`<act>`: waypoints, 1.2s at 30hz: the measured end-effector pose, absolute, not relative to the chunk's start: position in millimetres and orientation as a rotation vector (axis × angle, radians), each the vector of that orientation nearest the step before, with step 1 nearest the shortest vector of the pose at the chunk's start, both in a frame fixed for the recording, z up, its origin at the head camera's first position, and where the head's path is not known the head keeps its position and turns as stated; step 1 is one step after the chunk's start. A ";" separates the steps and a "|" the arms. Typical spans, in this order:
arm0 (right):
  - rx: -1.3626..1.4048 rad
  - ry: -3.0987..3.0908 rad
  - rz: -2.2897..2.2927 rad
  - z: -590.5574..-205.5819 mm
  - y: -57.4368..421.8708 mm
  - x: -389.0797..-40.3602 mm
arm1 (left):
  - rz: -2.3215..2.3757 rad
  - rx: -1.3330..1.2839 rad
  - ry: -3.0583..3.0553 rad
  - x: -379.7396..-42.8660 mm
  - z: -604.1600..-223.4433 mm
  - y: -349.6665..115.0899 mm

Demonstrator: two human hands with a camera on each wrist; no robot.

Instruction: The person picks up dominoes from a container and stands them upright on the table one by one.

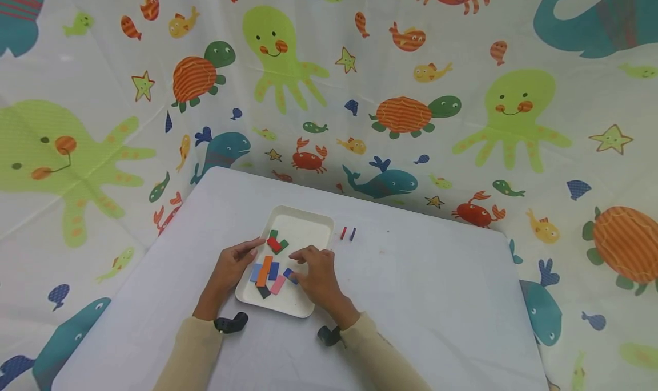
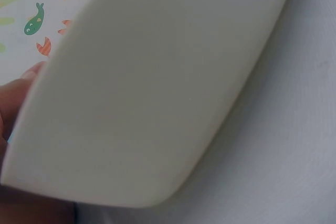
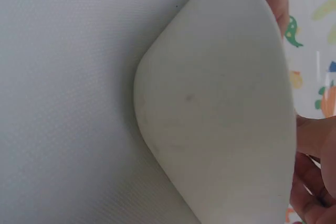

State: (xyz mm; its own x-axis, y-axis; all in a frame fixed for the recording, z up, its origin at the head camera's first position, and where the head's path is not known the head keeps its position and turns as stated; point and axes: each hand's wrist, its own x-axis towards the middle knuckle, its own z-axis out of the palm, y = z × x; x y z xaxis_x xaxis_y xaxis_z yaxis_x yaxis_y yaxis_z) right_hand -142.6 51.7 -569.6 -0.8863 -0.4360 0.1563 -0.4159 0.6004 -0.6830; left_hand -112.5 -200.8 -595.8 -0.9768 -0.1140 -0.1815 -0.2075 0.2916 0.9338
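A shallow white tray lies on the table with flat coloured blocks in it. My left hand is at its left rim, index fingertip close to a red block that lies over green blocks. My right hand is over the right side, thumb and index finger apart, the thumb by a dark blue block. Close by are an orange block, a pink block, a light blue block, another blue block and a dark block. Both wrist views mostly show the tray's outer wall.
Beyond the tray's right rim, a thin red piece and a thin blue piece lie on the white table. A sea-animal curtain hangs behind the table's far edge. Dark wrist cameras sit low at both wrists.
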 end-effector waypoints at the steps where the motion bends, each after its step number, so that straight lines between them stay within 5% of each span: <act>1: -0.738 2.785 -1.161 -569.4 51.2 -142.2 | 1.801 -0.305 2.461 -112.4 -595.8 -200.7; 36: -0.820 2.893 -0.726 -574.7 40.1 -138.1 | 1.820 -0.318 2.422 -112.5 -595.9 -202.6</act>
State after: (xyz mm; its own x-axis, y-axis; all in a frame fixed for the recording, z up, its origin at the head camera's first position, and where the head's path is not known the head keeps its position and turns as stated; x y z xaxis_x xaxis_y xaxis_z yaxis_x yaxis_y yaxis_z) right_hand -138.1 40.1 -574.7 -0.8583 -0.5070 0.0793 -0.4844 0.7493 -0.4515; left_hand -112.5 -202.6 -595.9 -0.9737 -0.1084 -0.2006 -0.2228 0.2660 0.9379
